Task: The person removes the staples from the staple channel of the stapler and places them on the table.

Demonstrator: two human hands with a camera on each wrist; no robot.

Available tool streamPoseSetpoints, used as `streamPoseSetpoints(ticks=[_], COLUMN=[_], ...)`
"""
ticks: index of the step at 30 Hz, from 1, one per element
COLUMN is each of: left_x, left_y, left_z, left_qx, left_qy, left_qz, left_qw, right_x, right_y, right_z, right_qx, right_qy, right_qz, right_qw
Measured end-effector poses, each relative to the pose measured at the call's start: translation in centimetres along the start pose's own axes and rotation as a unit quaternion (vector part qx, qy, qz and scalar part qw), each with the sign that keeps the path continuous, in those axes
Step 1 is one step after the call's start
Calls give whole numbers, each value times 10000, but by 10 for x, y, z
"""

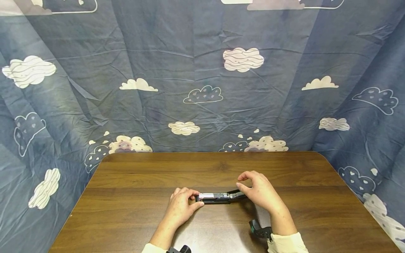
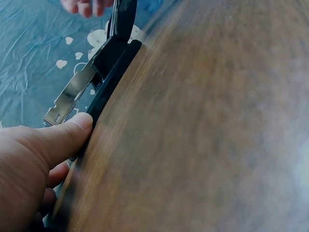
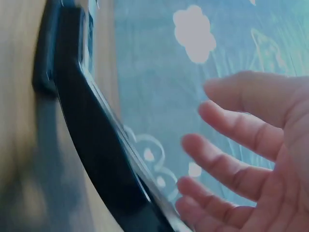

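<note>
A stapler (image 1: pixel 218 197) lies on the surface (image 1: pixel 133 175), near its front edge and about midway across, its length running left to right. The left hand (image 1: pixel 181 207) sits at the stapler's left end, thumb against it, fingers (image 1: pixel 185 191) over the tip. The right hand (image 1: pixel 257 191) sits at the stapler's right end, above the raised arm there. A cloth backdrop (image 1: pixel 202 77) hangs behind the surface and wraps down past its left and right sides.

Pale cream long sleeves (image 1: pixel 286 243) are worn on both arms, and a black wrist-mounted device with teal trim (image 1: pixel 260 230) is strapped at the right cuff.
</note>
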State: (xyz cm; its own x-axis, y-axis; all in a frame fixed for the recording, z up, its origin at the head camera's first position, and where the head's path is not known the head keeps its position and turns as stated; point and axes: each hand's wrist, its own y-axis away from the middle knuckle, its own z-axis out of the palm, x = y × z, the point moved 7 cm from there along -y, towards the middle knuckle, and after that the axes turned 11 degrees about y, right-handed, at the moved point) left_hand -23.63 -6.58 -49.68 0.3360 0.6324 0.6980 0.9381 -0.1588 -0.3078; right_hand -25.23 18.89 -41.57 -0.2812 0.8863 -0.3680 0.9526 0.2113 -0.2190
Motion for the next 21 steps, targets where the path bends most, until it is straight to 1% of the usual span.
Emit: streamPoseSetpoints(ticks=[1,3,7,9,11,15,21], left_x=[0,-1,-2,-2,-2,-3,-4], left_y=[0,0,-1,-1,-1,-1,-1], left_z=[0,0,1,2,2,1,2], left_qx=[5,3,-36,-49,-46,-68,-109], left_qy=[-5,-5,34,63,80,90,86], left_qz=[0,6,-5,-22,-34,-65,-62], left_qw=[10000,10000,10000,10000,10000,9999,9999], right_x=[-5,-16,-33,-38,-42,-45,-51], right_y=[-1,-2,0,2,3,5,7], right_z=[2,11,35,46,55,67,74], right_qx=[14,-123,-723,-975,-1129,-1269,-1409], right_qy=[-52,-201,-507,-550,-484,-293,-333], right_qz=[-40,-119,-166,-154,-102,22,-27], right_qw=[10000,9997,9960,9936,9924,9915,9895])
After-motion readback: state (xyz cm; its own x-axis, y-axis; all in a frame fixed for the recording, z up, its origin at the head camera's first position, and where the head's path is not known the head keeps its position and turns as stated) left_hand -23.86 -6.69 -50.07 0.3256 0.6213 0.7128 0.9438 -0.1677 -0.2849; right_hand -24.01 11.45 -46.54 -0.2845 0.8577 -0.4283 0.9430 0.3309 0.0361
